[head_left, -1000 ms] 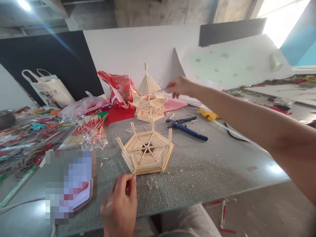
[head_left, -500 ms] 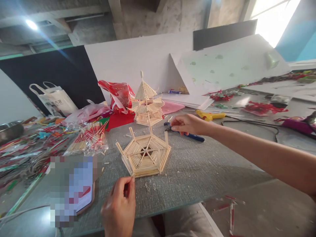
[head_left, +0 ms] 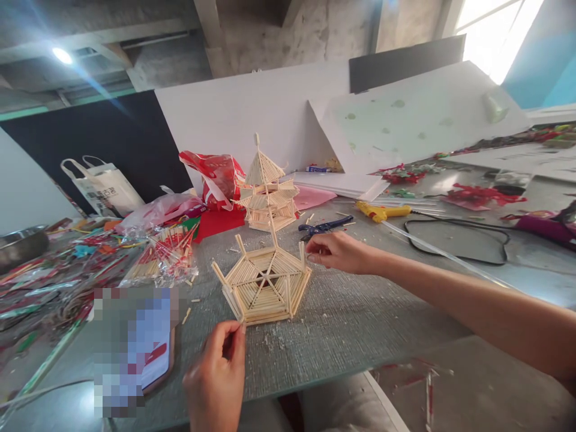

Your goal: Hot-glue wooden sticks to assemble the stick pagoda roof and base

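Observation:
A flat hexagonal frame (head_left: pixel 263 286) built of thin wooden sticks lies on the grey table (head_left: pixel 360 318) in front of me. My left hand (head_left: pixel 218 378) pinches its near corner between thumb and fingers. My right hand (head_left: pixel 338 252) is closed in a pinch at the frame's right upright stick; whether it holds a small stick I cannot make out. Behind the frame stands a small stick pagoda (head_left: pixel 266 189) with a pointed roof.
Blue-handled pliers (head_left: pixel 321 227) and a yellow glue gun (head_left: pixel 382 210) with a black cable lie behind my right hand. A bag of sticks (head_left: pixel 164 255) and coloured scraps fill the left side. A phone (head_left: pixel 135 348) lies near left. White boards lean at the back.
My right hand has come back from the pagoda's roof, past the pliers, down to the right side of the hexagonal frame. My left hand has kept its pinch on the near corner.

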Action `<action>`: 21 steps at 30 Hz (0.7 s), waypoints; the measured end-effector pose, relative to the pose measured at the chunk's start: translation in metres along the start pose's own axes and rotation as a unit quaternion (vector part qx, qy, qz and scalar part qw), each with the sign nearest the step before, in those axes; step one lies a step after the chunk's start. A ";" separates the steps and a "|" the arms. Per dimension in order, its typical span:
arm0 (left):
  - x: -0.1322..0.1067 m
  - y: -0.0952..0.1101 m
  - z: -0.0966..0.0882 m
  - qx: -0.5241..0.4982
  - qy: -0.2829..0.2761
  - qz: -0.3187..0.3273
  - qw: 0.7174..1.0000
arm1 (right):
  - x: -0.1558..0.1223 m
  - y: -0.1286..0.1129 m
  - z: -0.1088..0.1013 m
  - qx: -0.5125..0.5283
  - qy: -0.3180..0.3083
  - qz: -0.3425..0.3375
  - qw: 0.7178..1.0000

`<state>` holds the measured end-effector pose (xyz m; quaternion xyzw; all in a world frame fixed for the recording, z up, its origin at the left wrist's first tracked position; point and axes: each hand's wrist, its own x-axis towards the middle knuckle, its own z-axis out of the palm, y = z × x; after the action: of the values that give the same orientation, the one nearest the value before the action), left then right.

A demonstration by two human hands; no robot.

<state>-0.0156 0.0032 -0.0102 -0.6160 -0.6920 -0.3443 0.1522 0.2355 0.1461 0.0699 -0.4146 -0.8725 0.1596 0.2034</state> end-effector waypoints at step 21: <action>0.007 -0.001 -0.001 -0.083 -0.091 -0.111 0.986 | -0.008 0.017 0.028 -0.039 -0.009 -0.080 0.996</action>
<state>-0.0178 0.0073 -0.0054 -0.5747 -0.7360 -0.3578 -0.0019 0.2373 0.1471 0.0363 -0.3494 -0.9104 0.1121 0.1911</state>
